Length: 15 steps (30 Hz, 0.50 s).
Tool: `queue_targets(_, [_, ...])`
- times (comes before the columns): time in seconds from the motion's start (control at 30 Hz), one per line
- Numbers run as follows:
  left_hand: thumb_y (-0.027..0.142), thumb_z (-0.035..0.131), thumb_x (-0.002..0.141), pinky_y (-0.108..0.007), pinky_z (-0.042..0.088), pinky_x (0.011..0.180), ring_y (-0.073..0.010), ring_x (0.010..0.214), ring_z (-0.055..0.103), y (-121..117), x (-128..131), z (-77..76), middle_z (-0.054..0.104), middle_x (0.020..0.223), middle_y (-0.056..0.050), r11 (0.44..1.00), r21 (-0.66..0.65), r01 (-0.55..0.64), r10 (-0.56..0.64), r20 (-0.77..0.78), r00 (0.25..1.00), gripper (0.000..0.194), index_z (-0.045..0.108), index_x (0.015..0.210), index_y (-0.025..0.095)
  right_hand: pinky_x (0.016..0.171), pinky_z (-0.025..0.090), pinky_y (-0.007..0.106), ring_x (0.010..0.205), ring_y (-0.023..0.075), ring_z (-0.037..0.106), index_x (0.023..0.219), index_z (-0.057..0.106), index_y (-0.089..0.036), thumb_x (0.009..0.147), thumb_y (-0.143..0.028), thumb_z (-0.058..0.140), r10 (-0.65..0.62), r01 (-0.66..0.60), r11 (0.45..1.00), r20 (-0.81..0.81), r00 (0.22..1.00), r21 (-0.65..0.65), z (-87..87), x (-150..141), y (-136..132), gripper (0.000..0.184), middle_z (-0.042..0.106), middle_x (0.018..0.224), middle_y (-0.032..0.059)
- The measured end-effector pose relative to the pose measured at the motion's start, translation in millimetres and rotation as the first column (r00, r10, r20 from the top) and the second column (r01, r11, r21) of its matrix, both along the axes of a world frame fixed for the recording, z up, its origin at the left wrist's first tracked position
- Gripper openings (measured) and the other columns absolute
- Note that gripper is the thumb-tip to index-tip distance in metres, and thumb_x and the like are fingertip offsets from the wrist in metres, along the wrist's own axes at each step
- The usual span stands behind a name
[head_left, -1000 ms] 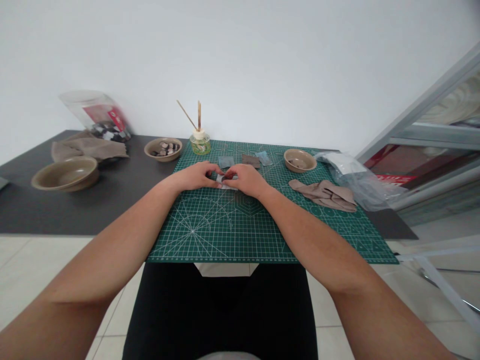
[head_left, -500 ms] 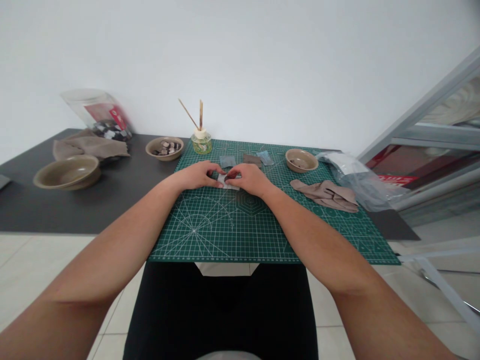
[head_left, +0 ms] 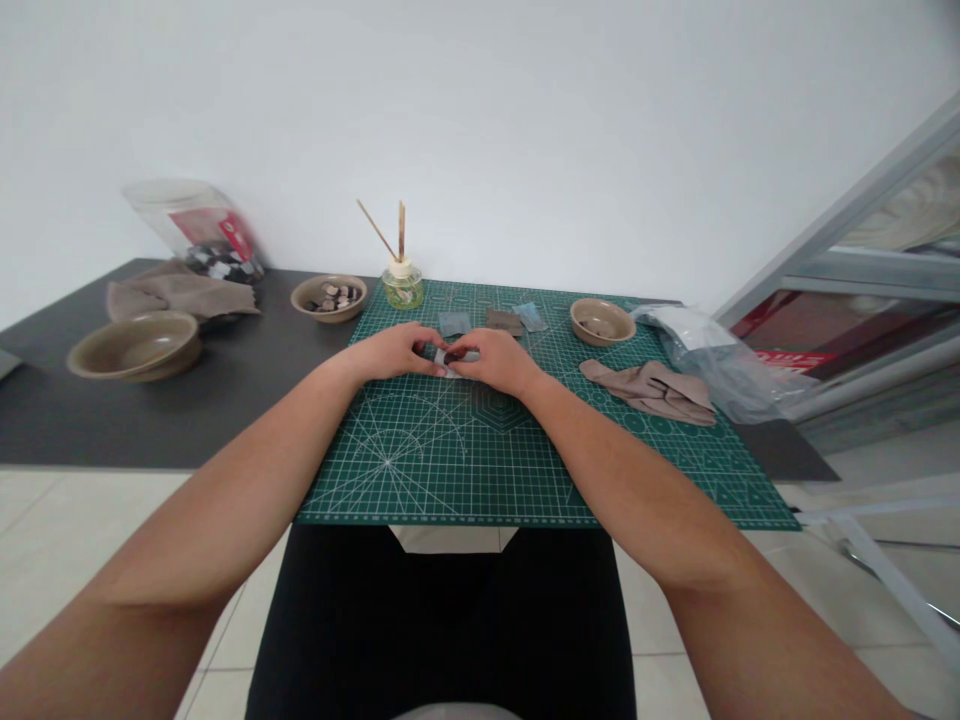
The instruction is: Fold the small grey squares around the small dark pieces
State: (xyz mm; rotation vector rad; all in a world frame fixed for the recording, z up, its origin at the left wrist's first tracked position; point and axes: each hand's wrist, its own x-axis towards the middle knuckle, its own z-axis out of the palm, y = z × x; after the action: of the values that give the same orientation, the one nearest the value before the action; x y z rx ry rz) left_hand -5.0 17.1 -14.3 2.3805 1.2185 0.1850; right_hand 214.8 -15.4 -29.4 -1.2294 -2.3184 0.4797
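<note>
My left hand rests at the middle of the green cutting mat, thumb and forefinger curved at the left edge of a small white sheet. My right hand is closed, its fingertips pinching a small dark piece on top of that sheet. Both hands' fingertips nearly meet and hide much of the sheet and the piece. Just beyond them lie a grey-blue square, a brown square and a light-blue square.
Left of the mat stand a bowl of small dark and pale pieces, a larger bowl, a brown cloth and a clear container. A reed diffuser stands behind. Rightward are a small bowl, another cloth and a plastic bag.
My right fingertips and the dark piece have shifted slightly left over the white sheet, toward my left hand. The left hand has hardly moved.
</note>
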Motion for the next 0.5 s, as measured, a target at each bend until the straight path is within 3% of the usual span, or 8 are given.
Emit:
queue_targets(0.2, [0.063,0.072,0.074,-0.031,0.038,0.074,-0.0204,0.082,0.052,0.6,-0.3,-1.4,0.055,0.086,-0.002,1.000,0.001,0.008,-0.008,0.016,1.000,0.057,0.075,0.114,0.023,0.085,0.046,0.031,0.090,0.0187,0.066,0.098,0.079,-0.015,0.082,-0.026,0.079,-0.021,0.023,0.999,-0.067,0.998,0.028,-2.7,-2.0,-0.6,0.019,0.074,0.099,0.0072])
queue_targets(0.33, [0.062,0.072,0.073,-0.030,0.037,0.072,-0.0202,0.081,0.052,-0.2,0.0,-1.4,0.056,0.085,-0.002,1.000,0.007,0.016,-0.016,0.029,0.999,0.052,0.073,0.106,0.022,0.079,0.045,0.028,0.082,0.0154,0.063,0.101,0.074,-0.016,0.080,-0.020,0.076,0.036,-0.025,0.998,-0.200,0.979,0.056,-0.7,-2.4,-3.1,0.022,0.073,0.095,0.0030])
queue_targets(0.5, [0.063,0.072,0.072,-0.032,0.038,0.075,-0.0218,0.085,0.053,-2.2,0.9,0.8,0.056,0.087,-0.003,1.000,0.018,-0.002,0.002,0.024,1.000,0.053,0.073,0.107,0.023,0.074,0.041,0.027,0.078,0.0138,0.058,0.099,0.073,-0.017,0.079,-0.019,0.076,0.095,-0.074,0.993,-0.236,0.967,0.096,-1.1,-1.3,-3.1,0.020,0.070,0.092,0.0018])
